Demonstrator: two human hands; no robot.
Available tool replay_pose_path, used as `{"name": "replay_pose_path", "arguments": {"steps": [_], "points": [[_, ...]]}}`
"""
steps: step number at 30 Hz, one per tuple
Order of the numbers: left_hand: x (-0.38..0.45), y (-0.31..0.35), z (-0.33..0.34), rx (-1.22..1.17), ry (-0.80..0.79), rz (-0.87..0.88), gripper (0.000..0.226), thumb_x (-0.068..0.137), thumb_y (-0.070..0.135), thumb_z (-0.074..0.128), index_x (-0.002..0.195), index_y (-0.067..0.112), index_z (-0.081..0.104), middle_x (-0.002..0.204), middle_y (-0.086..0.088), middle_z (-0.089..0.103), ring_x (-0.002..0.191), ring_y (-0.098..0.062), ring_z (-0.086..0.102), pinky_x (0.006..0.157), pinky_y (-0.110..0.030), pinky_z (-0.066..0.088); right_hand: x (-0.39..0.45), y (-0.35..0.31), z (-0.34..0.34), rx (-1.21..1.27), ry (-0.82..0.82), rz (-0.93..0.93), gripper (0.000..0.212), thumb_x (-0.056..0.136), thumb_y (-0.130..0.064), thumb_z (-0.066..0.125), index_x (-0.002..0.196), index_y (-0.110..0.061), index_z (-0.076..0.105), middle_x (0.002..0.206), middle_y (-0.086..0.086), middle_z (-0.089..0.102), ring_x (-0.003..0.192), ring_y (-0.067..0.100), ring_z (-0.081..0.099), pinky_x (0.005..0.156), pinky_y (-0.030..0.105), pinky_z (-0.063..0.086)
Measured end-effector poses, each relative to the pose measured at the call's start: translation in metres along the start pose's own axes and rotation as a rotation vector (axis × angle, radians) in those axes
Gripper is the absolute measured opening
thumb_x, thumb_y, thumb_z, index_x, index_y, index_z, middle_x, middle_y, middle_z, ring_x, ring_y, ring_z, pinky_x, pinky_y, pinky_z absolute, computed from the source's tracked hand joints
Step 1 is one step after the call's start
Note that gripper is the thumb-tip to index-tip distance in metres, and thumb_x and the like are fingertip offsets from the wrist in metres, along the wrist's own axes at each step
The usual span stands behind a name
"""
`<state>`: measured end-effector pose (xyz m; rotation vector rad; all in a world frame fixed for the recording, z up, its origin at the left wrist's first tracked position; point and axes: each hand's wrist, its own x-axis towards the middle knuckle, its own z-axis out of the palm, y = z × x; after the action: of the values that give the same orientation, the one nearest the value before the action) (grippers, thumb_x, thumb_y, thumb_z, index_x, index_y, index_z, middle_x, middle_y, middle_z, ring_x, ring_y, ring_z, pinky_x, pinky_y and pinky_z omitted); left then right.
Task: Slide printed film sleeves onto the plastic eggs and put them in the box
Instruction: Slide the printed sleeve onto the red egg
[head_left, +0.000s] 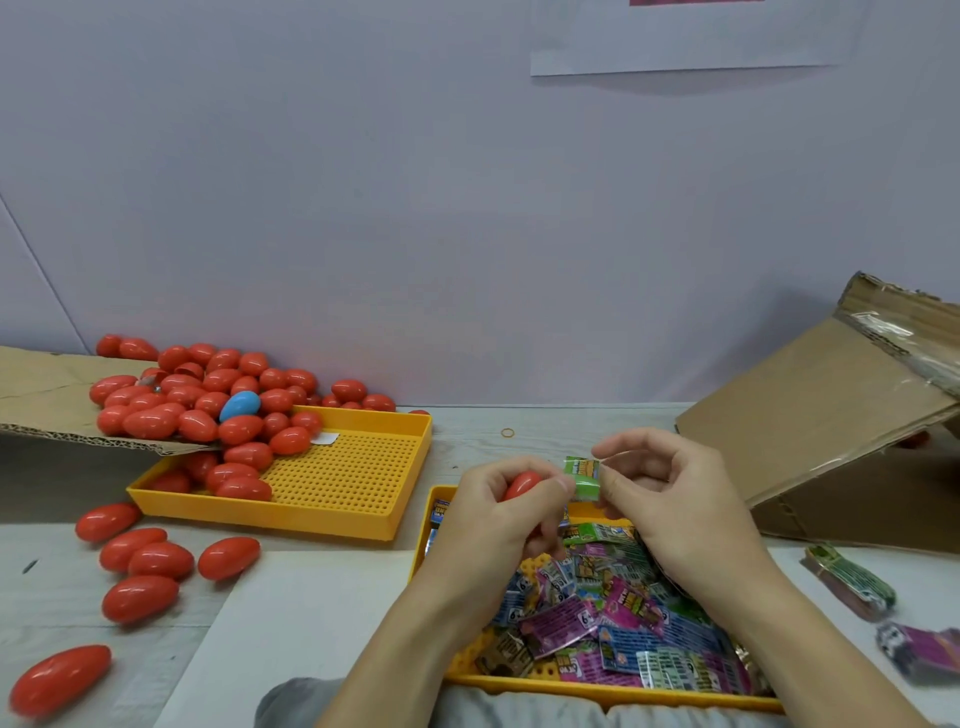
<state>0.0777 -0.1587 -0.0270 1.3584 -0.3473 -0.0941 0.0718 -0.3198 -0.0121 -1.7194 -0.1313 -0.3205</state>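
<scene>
Nearest, a yellow tray (613, 693) is holding loose printed sleeves (618, 623). Above it, the left hand (498, 514) is gripping a red egg (522, 484), while the right hand (670, 499) is pinching a green sleeve (583, 478) just beside it. Farther right, the cardboard box (831, 441) is lying on the surface (67, 582).

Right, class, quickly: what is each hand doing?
Left hand: holding a red plastic egg.
Right hand: pinching a green printed film sleeve.
</scene>
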Motion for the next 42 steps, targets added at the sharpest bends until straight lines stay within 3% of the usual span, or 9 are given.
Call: {"name": "replay_pose_path", "arguments": {"steps": [4,9,14,19,25,29,32,39,42], "points": [[-0.0001,-0.0009,-0.0002,0.013,-0.042,0.004,0.012,0.080,0.023,0.067,0.068,0.020,0.065,0.057,-0.002,0.046,0.051,-0.015,0.039,0.060,-0.033,0.047,-0.0012,-0.0010,-0.0008,-0.034,-0.016,-0.039,0.024,0.085,-0.002,0.069,0.090,-0.025,0.071,0.081,-0.001,0.072,0.069,0.010,0.067,0.060,0.022,0.053],[0.0000,0.0008,-0.0019,0.032,-0.086,-0.016,0.015,0.078,0.028,0.062,0.064,0.024,0.064,0.054,0.002,0.047,0.050,-0.012,0.040,0.056,-0.026,0.043,-0.0038,-0.0036,0.0005,0.003,-0.236,-0.039,0.053,0.084,0.013,0.053,0.111,-0.030,0.066,0.097,0.000,0.074,0.085,0.020,0.068,0.069,0.028,0.055],[-0.0006,0.0012,-0.0020,0.040,-0.103,-0.043,0.020,0.081,0.028,0.057,0.062,0.025,0.062,0.054,0.002,0.047,0.051,-0.012,0.039,0.057,-0.027,0.043,-0.0021,-0.0016,-0.0023,0.106,-0.320,0.061,0.048,0.072,-0.009,0.055,0.114,-0.031,0.063,0.091,0.003,0.072,0.076,0.022,0.060,0.069,0.031,0.051],[-0.0033,0.0027,-0.0022,0.079,-0.150,-0.028,0.024,0.075,0.041,0.075,0.070,0.023,0.061,0.062,0.001,0.048,0.052,-0.012,0.043,0.057,-0.029,0.047,-0.0019,0.0018,-0.0027,0.200,-0.413,0.082,0.045,0.071,-0.015,0.060,0.114,-0.032,0.062,0.085,0.004,0.068,0.077,0.021,0.057,0.067,0.030,0.047],[-0.0043,0.0002,-0.0006,0.213,-0.117,-0.019,0.023,0.073,0.032,0.075,0.084,0.018,0.061,0.065,0.005,0.054,0.054,-0.010,0.049,0.061,-0.033,0.050,-0.0002,0.0048,-0.0042,0.354,-0.405,0.085,0.051,0.069,-0.001,0.055,0.111,-0.028,0.065,0.083,0.004,0.053,0.079,0.028,0.045,0.073,0.043,0.040],[-0.0043,0.0013,0.0006,0.175,-0.059,-0.037,0.010,0.075,0.024,0.062,0.084,0.022,0.057,0.068,0.000,0.045,0.057,-0.014,0.042,0.062,-0.036,0.044,-0.0022,0.0032,-0.0034,0.246,-0.440,0.001,0.055,0.071,0.003,0.057,0.115,-0.031,0.062,0.089,0.005,0.052,0.082,0.021,0.053,0.073,0.036,0.046],[-0.0038,0.0014,0.0002,0.206,-0.001,0.002,0.011,0.077,0.028,0.060,0.086,0.022,0.059,0.068,0.004,0.047,0.057,-0.013,0.045,0.059,-0.030,0.046,-0.0035,0.0025,-0.0018,0.146,-0.450,-0.044,0.055,0.073,0.000,0.063,0.118,-0.033,0.060,0.090,0.001,0.054,0.087,0.014,0.057,0.072,0.030,0.049],[-0.0001,-0.0007,0.0001,0.272,0.064,0.079,0.011,0.083,0.023,0.057,0.088,0.031,0.062,0.063,0.012,0.048,0.055,-0.010,0.050,0.060,-0.030,0.054,-0.0031,-0.0018,-0.0030,0.228,-0.418,0.039,0.045,0.074,-0.037,0.074,0.117,-0.033,0.063,0.093,-0.002,0.062,0.085,0.011,0.059,0.069,0.028,0.046],[-0.0003,-0.0016,0.0006,0.337,0.090,0.110,0.014,0.090,0.017,0.062,0.088,0.030,0.061,0.062,0.014,0.049,0.055,-0.009,0.051,0.056,-0.024,0.052,-0.0031,-0.0024,-0.0012,0.255,-0.381,0.058,0.033,0.082,-0.033,0.076,0.113,-0.031,0.066,0.086,-0.001,0.069,0.076,0.007,0.062,0.063,0.020,0.047]]}}
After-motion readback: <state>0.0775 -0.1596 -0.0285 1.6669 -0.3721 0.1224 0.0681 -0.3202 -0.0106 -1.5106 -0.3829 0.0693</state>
